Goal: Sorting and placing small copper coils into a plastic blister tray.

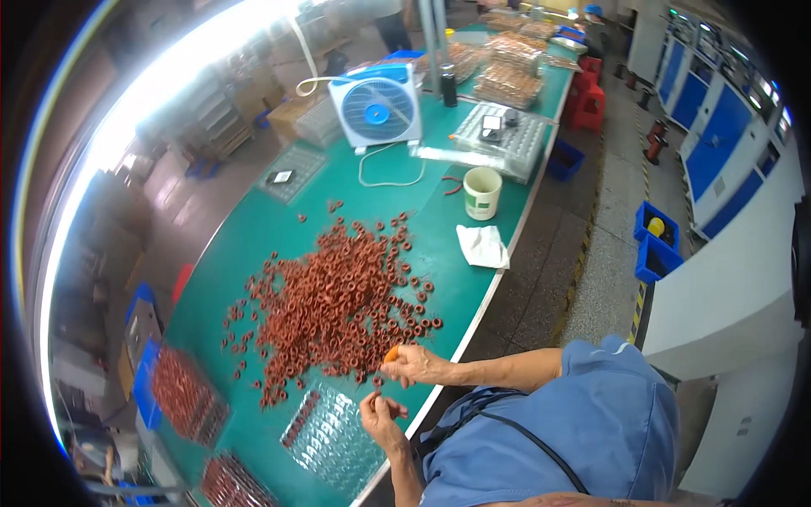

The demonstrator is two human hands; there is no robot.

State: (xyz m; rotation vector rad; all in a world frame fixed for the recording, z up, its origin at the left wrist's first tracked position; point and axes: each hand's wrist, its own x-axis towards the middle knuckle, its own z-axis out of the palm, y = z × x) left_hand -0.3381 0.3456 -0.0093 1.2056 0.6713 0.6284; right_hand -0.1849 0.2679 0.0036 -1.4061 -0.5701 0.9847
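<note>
Big heap of reddish-brown rings [325, 300] on the green table [452, 296]; left hand [384, 418] is near its lower edge with fingers curled, right hand [412, 365] just beside it, an orange bit [392, 354] at a fingertip; 1 loose ring [378, 382] shows between them, can't tell which hand's pinching it, if either; clear tray [338, 435] near the left hand, part-filled with rings.

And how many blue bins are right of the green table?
3: one bin beside the table, another farther right holding something yellow, and a third just nearer the camera. Others may be hidden.
</note>
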